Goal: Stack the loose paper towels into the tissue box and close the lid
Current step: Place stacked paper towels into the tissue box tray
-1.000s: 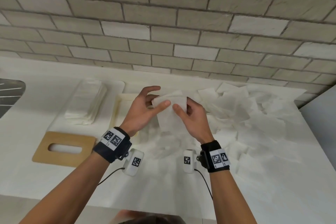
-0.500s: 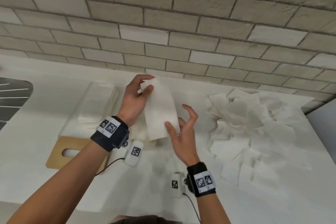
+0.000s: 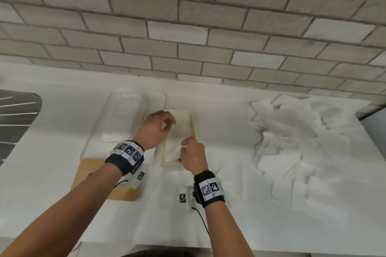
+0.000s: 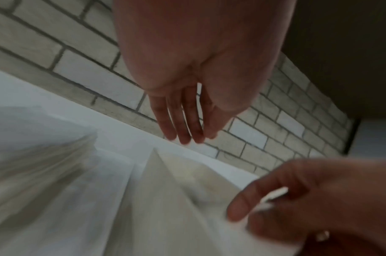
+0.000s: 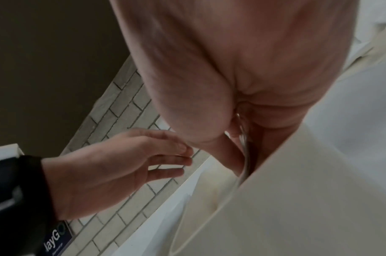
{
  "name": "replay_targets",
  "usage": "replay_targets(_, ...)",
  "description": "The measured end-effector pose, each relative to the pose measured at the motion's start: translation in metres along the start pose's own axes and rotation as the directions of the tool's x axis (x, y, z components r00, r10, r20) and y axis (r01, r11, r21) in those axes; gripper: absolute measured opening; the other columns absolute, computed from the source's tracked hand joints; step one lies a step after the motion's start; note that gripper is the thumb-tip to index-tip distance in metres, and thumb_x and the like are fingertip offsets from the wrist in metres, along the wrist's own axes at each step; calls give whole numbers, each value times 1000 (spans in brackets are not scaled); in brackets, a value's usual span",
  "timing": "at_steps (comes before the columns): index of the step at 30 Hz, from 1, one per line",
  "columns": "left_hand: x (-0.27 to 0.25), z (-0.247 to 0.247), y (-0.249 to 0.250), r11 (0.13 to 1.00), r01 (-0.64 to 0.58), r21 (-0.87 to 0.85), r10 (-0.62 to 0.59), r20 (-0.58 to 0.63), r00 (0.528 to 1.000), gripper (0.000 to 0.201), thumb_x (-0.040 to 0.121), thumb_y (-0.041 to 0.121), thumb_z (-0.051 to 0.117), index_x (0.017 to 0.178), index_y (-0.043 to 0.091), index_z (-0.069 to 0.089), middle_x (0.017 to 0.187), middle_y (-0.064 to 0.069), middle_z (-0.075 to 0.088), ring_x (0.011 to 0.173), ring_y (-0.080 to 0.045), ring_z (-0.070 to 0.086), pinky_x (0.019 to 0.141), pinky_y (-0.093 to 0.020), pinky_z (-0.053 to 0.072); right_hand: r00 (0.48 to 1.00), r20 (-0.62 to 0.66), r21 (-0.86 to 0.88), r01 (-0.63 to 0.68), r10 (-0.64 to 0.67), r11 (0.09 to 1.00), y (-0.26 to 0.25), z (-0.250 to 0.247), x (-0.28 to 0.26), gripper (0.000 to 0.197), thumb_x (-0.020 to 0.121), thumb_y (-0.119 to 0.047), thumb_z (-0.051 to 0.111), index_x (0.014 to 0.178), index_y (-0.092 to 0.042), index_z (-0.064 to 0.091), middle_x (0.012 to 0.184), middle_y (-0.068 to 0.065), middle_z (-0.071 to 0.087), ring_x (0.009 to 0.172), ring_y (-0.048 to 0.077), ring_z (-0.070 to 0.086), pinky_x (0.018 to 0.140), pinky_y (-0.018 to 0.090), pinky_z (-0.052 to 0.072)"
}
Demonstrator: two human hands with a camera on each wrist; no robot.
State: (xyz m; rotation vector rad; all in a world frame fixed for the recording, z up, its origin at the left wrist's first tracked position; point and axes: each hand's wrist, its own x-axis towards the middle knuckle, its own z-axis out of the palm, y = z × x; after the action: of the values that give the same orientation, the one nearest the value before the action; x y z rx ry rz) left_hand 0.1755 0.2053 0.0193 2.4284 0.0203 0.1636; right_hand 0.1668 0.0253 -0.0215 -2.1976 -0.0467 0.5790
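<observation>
Your right hand [image 3: 193,155] pinches the near edge of one paper towel [image 3: 173,148] between thumb and fingers, low over the near end of the open tissue box [image 3: 193,126]. Your left hand [image 3: 156,129] hovers over the far half with fingers relaxed and straight, holding nothing. Lay the sheet flat inside the walls, let the left palm smooth it toward the far end, and release only when the corners sit square. The loose paper towels [image 3: 296,131] lie heaped well to the right; the wooden lid [image 3: 94,168] lies on the counter [image 3: 229,225] to the left, partly under your left forearm.
</observation>
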Motion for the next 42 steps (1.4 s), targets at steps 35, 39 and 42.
replay_targets(35,4,12,35,943,-156,295,48,343,938,52,99,48,68,143,27,52,147,3,56,132,-22,54,98,-36,47,975,-183,-447,-194,123,873,153,-106,-29,37,94,-40,71,126,-22,65,119,3,72,122,37,57,95,44,46)
replay_targets(39,-12,6,54,992,-112,-63,126,308,943,67,88,73,69,138,30,59,139,15,64,131,-8,58,110,-32,48,961,-254,-81,91,-109,992,114,-111,-50,22,92,-51,79,95,-31,72,92,-13,75,99,20,69,84,37,53)
replay_targets(42,-20,-1,81,954,-48,-295,168,397,902,78,80,65,84,144,32,55,139,19,64,131,4,57,111,-25,48,925,-273,210,323,-262,923,44,-115,-79,19,99,-38,78,115,-28,80,112,-12,80,109,10,73,96,32,56)
